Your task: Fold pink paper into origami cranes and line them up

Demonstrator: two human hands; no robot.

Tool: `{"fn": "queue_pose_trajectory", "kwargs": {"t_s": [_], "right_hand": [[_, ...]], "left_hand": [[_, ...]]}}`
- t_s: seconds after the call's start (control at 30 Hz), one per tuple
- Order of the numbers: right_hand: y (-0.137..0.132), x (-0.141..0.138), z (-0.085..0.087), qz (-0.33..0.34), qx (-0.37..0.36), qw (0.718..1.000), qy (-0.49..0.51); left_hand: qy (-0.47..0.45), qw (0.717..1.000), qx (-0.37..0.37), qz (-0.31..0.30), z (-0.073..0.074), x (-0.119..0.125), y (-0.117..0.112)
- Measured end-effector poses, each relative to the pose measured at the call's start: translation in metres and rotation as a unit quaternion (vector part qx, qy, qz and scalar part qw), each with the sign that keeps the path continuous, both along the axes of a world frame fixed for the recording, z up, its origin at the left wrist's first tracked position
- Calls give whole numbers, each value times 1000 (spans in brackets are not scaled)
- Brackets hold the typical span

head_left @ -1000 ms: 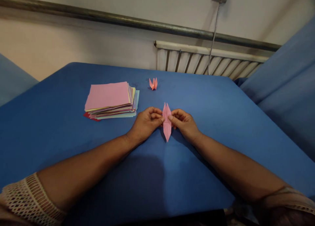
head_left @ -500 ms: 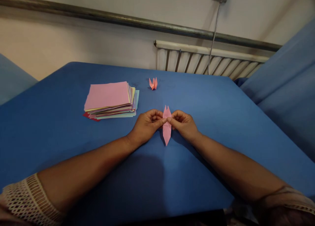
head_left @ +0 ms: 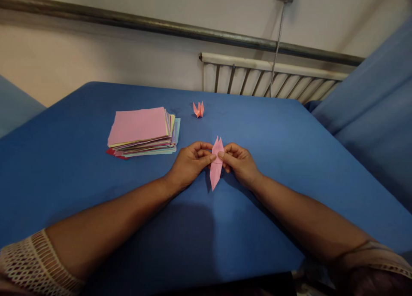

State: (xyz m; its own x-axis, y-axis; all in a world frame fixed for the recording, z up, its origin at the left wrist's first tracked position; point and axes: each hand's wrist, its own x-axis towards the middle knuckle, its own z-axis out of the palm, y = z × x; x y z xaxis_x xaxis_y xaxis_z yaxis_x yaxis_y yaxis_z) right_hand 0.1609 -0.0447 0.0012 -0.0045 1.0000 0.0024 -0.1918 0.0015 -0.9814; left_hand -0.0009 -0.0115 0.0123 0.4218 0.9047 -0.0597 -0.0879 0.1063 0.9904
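Note:
A long, narrow piece of folded pink paper (head_left: 215, 171) is held between my two hands just above the blue table. Two thin points stick up at its far end, and a single point faces me. My left hand (head_left: 193, 160) pinches its left edge, thumb on top and the other fingers curled behind. On the opposite edge my right hand (head_left: 240, 162) pinches it too, with the thumb lying across the paper. The paper's underside is hidden. Beyond the hands stands a small salmon-pink origami crane (head_left: 198, 110).
A thick stack of coloured paper (head_left: 138, 127), pink sheet on top, lies left of the hands on the blue table (head_left: 270, 227). Past the far edge are a white radiator (head_left: 251, 68), a metal pipe (head_left: 144, 27) and a hanging cord. Blue cloth (head_left: 380, 102) hangs at right.
The near tip of the folded pink paper has swung left, so the piece now slants. Both hands keep their pinch, and the view has shifted slightly.

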Motion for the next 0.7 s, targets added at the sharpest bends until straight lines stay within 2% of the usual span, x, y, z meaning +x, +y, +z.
{"fn": "queue_pose_trajectory", "kwargs": {"t_s": [0.13,0.2,0.27,0.3,0.37,0.47,0.53,0.63,0.7], "right_hand": [[1,0,0,-22,6,1000,-9],[2,-2,-1,-54,15,998,-25],[2,-4,-2,-92,28,994,-42],[2,-5,-3,-107,36,992,-49],[0,-8,-4,-121,52,990,-56],[-5,-11,-4,-101,74,991,-56],[-10,-11,-4,-62,94,992,-60],[-16,-8,-2,-10,129,986,-101],[-18,-4,0,-4,140,980,-142]], "left_hand": [[38,999,18,21,-2,-1,1],[86,990,97,50,-2,-2,0],[151,964,212,56,-1,-4,-2],[178,948,259,45,0,-4,-4],[207,930,304,11,2,-5,-7],[212,933,289,-9,3,-6,-11],[202,943,263,-3,2,-6,-11],[157,964,214,0,1,-5,-9],[117,979,164,-8,0,-4,-8]]}}
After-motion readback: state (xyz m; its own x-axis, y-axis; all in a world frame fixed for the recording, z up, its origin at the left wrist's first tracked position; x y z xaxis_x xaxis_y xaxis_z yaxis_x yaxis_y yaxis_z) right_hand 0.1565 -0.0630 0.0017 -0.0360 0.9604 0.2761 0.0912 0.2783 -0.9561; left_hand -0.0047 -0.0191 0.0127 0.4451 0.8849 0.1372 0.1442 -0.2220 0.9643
